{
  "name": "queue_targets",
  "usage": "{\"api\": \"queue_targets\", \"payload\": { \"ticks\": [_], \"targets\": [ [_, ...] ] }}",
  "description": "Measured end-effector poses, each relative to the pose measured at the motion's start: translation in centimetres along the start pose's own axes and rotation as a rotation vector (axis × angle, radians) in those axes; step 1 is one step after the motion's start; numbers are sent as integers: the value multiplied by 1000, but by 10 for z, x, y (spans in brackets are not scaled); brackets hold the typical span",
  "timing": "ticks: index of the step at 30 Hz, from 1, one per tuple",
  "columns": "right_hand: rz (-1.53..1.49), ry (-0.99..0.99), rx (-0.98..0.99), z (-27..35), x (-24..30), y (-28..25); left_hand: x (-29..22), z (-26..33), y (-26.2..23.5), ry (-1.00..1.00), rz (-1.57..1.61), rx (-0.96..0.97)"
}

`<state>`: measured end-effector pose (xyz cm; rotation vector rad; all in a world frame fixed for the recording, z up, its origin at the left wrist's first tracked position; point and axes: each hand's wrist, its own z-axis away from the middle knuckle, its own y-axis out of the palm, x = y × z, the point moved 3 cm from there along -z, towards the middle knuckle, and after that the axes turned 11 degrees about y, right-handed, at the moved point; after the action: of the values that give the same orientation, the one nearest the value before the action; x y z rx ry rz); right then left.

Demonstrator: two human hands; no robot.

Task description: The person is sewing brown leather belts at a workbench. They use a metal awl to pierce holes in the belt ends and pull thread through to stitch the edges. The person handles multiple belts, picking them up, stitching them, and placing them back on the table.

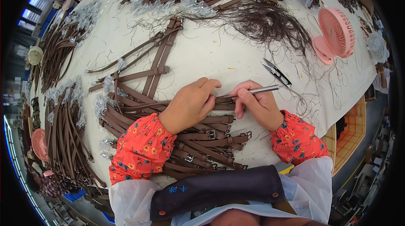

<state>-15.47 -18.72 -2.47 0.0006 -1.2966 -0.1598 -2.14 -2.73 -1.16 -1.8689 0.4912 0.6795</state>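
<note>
**Trimming a brown strap with a metal tool**

The fingers of the right hand [258, 104] were closed around a slim silver tool [262, 90], pinched like a pen. The fingers of the left hand [190, 104] were curled down on a brown strap [222, 103], pressing it flat against the pile of buckled straps [206, 141] beneath. The tool's working end sat hidden at the strap between the 2 hands, so the step in hand looked like picking or cleaning loose thread at the strap's end. The next move seemed to call for a steady left-hand hold and a small, precise stroke from the right.

The strap lay near the front edge of the table [219, 53], its long axis running left to right. The tool ran nearly parallel, its free end pointing right and slightly away.

Thread snips [276, 73] lay just beyond the right hand, a pink fan [335, 34] farther off.
</note>
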Motion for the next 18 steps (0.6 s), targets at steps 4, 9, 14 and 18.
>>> {"api": "queue_targets", "payload": {
  "ticks": [4, 9, 14, 18],
  "targets": [
    [-1, 20, 8, 0, -1, 0, 3, 1, 2, 50, -29, 43],
    [-24, 22, 13, 0, -3, 0, 3, 1, 4, 47, -38, 35],
    [-16, 35, 16, -1, -3, 1, 4, 1, 4, 53, -42, 28],
    [-13, 35, 22, 0, -3, 1, 3, 0, 4, 56, -46, 31]
  ]
}}
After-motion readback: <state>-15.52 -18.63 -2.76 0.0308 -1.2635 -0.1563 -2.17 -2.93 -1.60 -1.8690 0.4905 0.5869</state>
